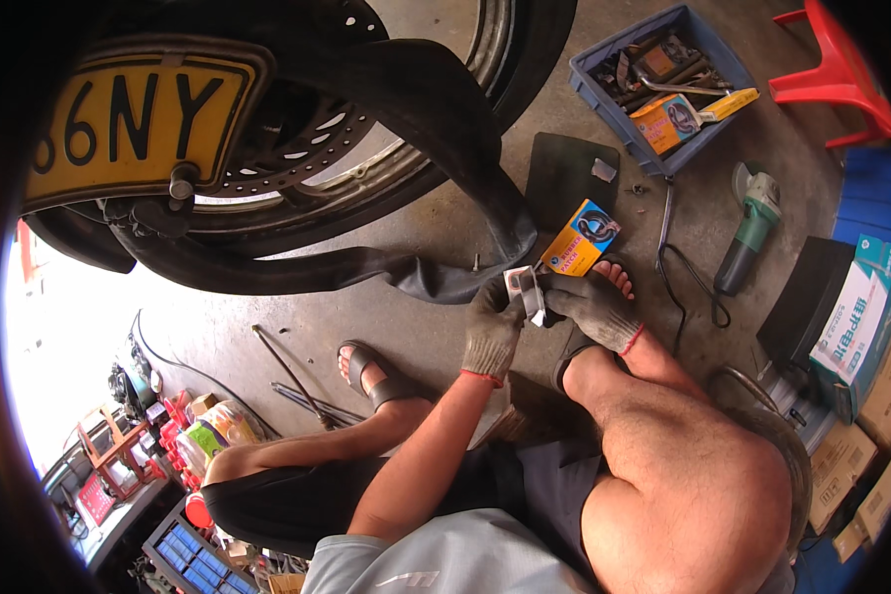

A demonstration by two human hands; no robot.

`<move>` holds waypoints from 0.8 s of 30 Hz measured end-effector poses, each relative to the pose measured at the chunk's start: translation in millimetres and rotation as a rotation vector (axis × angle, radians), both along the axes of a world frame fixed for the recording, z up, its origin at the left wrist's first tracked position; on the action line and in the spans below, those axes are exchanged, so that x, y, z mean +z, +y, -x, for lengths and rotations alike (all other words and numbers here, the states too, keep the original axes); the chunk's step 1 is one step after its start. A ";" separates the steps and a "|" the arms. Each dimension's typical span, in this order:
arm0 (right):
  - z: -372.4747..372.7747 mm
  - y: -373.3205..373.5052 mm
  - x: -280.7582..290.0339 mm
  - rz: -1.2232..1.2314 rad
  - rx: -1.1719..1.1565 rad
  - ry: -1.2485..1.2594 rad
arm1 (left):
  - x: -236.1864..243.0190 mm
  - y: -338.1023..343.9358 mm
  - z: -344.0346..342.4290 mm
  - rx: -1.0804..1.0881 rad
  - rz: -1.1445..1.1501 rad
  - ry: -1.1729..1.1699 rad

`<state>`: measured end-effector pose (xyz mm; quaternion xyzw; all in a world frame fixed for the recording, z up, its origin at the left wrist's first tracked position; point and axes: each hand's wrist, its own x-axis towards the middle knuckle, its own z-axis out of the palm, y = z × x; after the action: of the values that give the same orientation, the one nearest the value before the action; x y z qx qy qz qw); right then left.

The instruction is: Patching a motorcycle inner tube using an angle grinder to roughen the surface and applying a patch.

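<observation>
Both my hands wear grey knit gloves with dark palms and red cuffs. My left hand (492, 325) is closed on a small silvery-white rubber patch packet (525, 289) with a round mark on its face. My right hand (596, 309) pinches at the packet's right side; its fingertips are partly hidden. Just beyond them lies an orange, blue and yellow patch box (580, 240). A black inner tube (396, 269) loops down from the motorcycle wheel (465, 109), its lowest bend close beside my left fingers.
A blue crate (604, 104) of tools and patch boxes stands far right, near a red plastic chair (841, 74). A green angle grinder (748, 230), a dark mat (569, 178) and a cable (703, 287) lie on the floor. Metal rods (297, 381) lie left; cartons (846, 475) are stacked right.
</observation>
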<state>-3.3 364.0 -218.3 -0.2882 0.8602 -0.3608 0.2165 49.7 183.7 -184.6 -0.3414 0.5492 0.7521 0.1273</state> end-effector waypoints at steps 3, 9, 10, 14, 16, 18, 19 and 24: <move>6.0 -18.5 26.2 0.052 -0.045 -0.327 | -2.4 -2.3 -1.4 -0.017 0.258 0.103; 16.4 -34.6 62.0 -0.286 -0.173 -0.282 | -5.8 -6.3 -8.1 -0.163 0.464 0.017; 13.7 -25.6 35.6 -0.237 -0.234 -0.389 | -7.4 -4.8 -7.7 -0.188 0.388 0.015; 9.9 -12.6 -4.8 0.443 -0.422 -0.830 | 9.9 -5.2 3.0 -0.121 0.040 -0.086; 5.9 -9.8 -13.9 0.545 -0.489 -0.958 | 6.9 -9.6 2.0 -0.060 -0.262 -0.083; 3.3 -8.5 -18.9 0.641 -0.568 -1.071 | 7.3 -11.2 0.4 -0.053 -0.310 -0.074; 5.4 -9.6 -15.0 0.642 -0.566 -1.071 | 8.6 -12.0 -0.3 -0.045 -0.359 -0.064; 9.4 -16.7 1.2 0.125 -0.456 -0.411 | 5.7 -5.9 -0.4 -0.041 -0.294 -0.074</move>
<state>-12.8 347.3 -217.2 -0.0216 0.8169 -0.5031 0.2813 50.1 177.9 -178.9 -0.3351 0.4350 0.8086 0.2113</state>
